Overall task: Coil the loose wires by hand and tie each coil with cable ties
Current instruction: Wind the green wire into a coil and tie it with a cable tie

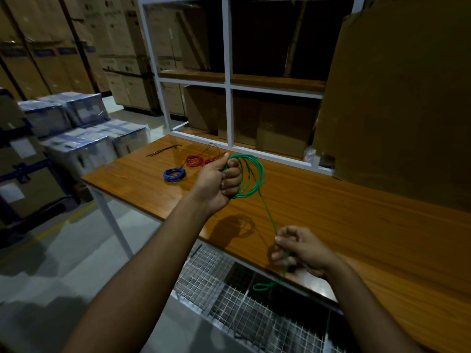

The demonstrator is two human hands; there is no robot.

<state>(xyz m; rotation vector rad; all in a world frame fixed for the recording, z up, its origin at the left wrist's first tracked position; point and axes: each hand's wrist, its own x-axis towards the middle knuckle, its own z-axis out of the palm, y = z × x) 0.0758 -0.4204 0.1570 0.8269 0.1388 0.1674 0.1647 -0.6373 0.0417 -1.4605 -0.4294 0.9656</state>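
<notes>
My left hand (pixel 219 182) grips a coil of green wire (pixel 251 174) held above the wooden table (pixel 356 225). From the coil a single green strand runs down to my right hand (pixel 300 250), which pinches it near the table's front edge. The wire's loose tail (pixel 262 286) hangs below the edge in a small loop. A tied blue coil (pixel 174 175) and a red wire bundle (pixel 197 160) lie on the table beyond my left hand. Black cable ties (pixel 163 150) lie near the far left corner.
A white metal shelf frame (pixel 227 72) with cardboard boxes stands behind the table. A large cardboard sheet (pixel 397 98) leans at the right. A wire mesh shelf (pixel 229 289) sits below the table front. Wrapped cartons (pixel 84 138) are stacked on the floor at left.
</notes>
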